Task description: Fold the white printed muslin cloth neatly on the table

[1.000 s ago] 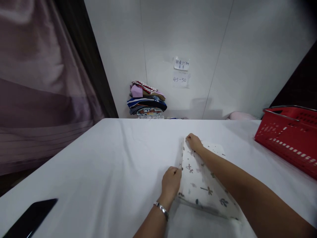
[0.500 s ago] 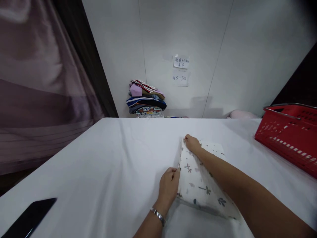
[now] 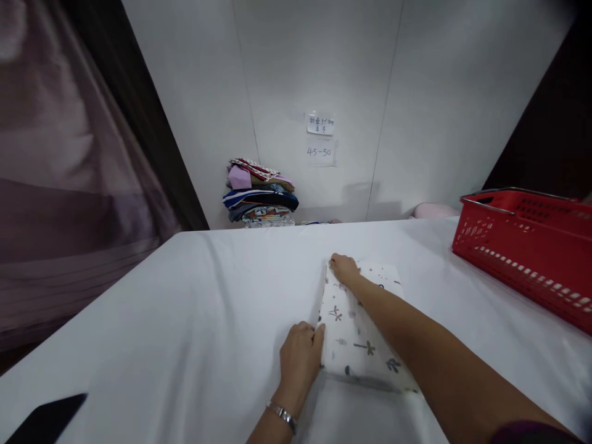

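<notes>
A folded white cloth [image 3: 340, 339] printed with small palm trees lies on the white-covered table in front of me. My left hand [image 3: 300, 354], with a silver band at the wrist, has its fingers closed on the cloth's left edge, thumb on top. Farther away, the fingers of my right hand [image 3: 345, 269] pinch the far left corner. The right forearm crosses over the cloth and hides part of its right side. Fingertips of both hands are partly hidden.
A red plastic basket [image 3: 522, 246] with a metal handle stands at the right on the table [image 3: 222, 333]. Behind the far edge is a pile of folded fabrics [image 3: 261, 197]. A dark flat object [image 3: 50, 419] lies at the near left. Pinkish curtain [image 3: 55, 185] hangs at the left.
My view has shifted, so the table, cloth and basket appear farther left. Both hands keep their hold on the cloth; the left sits slightly nearer me along its edge.
</notes>
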`<control>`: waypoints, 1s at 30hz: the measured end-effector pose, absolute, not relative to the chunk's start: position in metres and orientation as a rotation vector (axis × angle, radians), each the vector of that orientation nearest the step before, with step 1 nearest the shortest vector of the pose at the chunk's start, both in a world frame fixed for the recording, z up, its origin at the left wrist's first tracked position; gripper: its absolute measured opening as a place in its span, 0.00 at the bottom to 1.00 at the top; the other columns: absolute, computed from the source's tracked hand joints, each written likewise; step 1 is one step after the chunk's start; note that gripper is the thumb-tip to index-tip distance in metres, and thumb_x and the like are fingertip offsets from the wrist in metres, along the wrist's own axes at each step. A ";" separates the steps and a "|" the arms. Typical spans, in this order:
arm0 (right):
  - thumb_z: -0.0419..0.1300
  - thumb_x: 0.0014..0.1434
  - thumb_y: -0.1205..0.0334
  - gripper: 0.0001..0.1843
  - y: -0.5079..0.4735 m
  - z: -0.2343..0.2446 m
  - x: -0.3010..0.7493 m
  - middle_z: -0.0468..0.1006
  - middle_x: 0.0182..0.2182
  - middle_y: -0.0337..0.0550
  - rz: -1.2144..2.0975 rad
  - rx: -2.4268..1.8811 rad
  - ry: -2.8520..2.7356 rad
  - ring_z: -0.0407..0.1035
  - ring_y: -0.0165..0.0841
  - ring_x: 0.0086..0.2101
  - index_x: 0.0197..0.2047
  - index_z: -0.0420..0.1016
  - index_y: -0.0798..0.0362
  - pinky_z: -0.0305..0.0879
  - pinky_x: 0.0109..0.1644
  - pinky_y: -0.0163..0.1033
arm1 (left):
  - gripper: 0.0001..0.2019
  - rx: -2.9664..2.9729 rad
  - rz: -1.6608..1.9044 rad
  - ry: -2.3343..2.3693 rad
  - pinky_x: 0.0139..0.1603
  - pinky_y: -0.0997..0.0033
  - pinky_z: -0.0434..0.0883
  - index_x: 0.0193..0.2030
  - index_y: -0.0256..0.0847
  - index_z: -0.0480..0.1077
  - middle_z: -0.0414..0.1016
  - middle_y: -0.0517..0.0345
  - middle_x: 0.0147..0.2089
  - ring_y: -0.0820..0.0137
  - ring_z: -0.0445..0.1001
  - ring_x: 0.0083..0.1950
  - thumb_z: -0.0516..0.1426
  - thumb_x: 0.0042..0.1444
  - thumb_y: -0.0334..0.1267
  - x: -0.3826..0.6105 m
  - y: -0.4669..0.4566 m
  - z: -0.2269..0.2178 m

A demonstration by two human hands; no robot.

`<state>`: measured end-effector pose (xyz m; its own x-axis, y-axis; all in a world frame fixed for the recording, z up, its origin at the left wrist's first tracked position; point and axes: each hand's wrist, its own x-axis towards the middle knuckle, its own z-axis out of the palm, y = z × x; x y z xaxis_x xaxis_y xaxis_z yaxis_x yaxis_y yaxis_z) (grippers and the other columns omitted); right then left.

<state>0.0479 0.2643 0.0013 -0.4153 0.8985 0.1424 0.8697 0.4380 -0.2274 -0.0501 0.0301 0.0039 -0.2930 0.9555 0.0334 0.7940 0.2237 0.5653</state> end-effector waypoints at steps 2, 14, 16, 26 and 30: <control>0.43 0.65 0.63 0.16 0.258 0.002 0.053 0.75 0.44 0.50 0.150 -1.489 -2.453 0.65 0.39 0.49 0.46 0.70 0.53 0.51 0.54 0.45 | 0.26 1.642 0.711 2.176 0.38 0.69 0.60 0.20 0.40 0.66 0.72 0.55 0.33 0.67 0.68 0.40 0.40 0.62 0.50 -0.050 0.031 0.004; 0.52 0.60 0.63 0.12 0.261 0.014 0.143 0.75 0.45 0.48 0.134 -1.487 -2.405 0.65 0.37 0.48 0.43 0.74 0.55 0.55 0.52 0.38 | 0.25 1.647 0.758 2.166 0.38 0.68 0.61 0.19 0.40 0.63 0.70 0.55 0.32 0.66 0.68 0.40 0.41 0.61 0.50 -0.050 0.032 0.002; 0.54 0.59 0.62 0.11 0.266 0.010 0.146 0.76 0.43 0.47 0.163 -1.511 -2.382 0.68 0.36 0.44 0.41 0.75 0.54 0.57 0.48 0.36 | 0.25 1.640 0.768 2.160 0.38 0.68 0.61 0.19 0.40 0.63 0.70 0.55 0.33 0.67 0.68 0.40 0.41 0.61 0.50 -0.050 0.031 0.002; 0.50 0.61 0.60 0.10 0.279 0.002 0.139 0.77 0.35 0.46 0.260 -1.692 -2.273 0.69 0.36 0.34 0.41 0.71 0.52 0.56 0.33 0.35 | 0.25 1.598 0.802 2.147 0.36 0.69 0.61 0.17 0.40 0.62 0.70 0.56 0.32 0.68 0.68 0.38 0.42 0.61 0.50 -0.050 0.031 0.001; 0.48 0.63 0.58 0.14 0.279 0.001 0.139 0.78 0.39 0.48 0.272 -1.666 -2.327 0.70 0.37 0.37 0.45 0.71 0.52 0.57 0.36 0.36 | 0.25 1.598 0.812 2.146 0.36 0.69 0.61 0.16 0.40 0.60 0.69 0.56 0.31 0.69 0.68 0.38 0.42 0.61 0.50 -0.050 0.032 0.001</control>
